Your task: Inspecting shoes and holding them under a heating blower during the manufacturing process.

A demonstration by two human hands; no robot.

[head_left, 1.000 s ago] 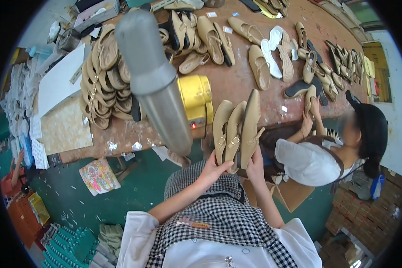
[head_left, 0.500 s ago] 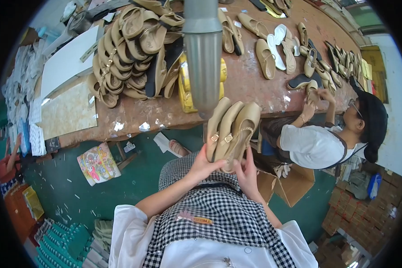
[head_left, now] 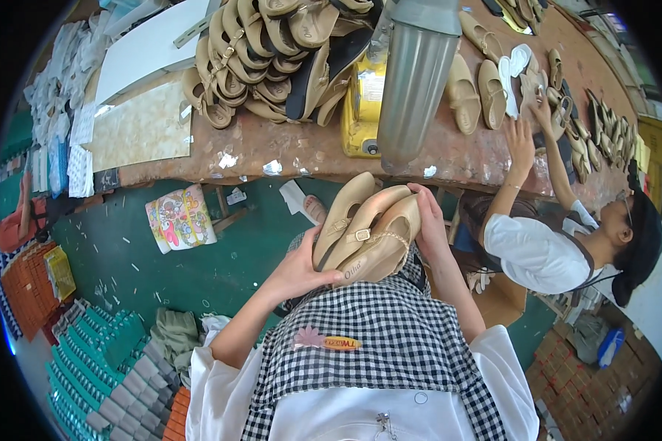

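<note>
Left hand point(head_left: 301, 268): I'm seeing it cupping the lower end of the beige sandals point(head_left: 364, 231), fingers wrapped underneath and mostly hidden.
Right hand point(head_left: 428, 220): it's pressing along the stack's right edge, clamped on it; the palm is out of sight.
Sandals: sitting centre frame, above the checked apron point(head_left: 375, 331), overlapping so I can't count them surely.
Grey cylinder point(head_left: 412, 81): it's blocking part of the workbench point(head_left: 272, 147).
</note>
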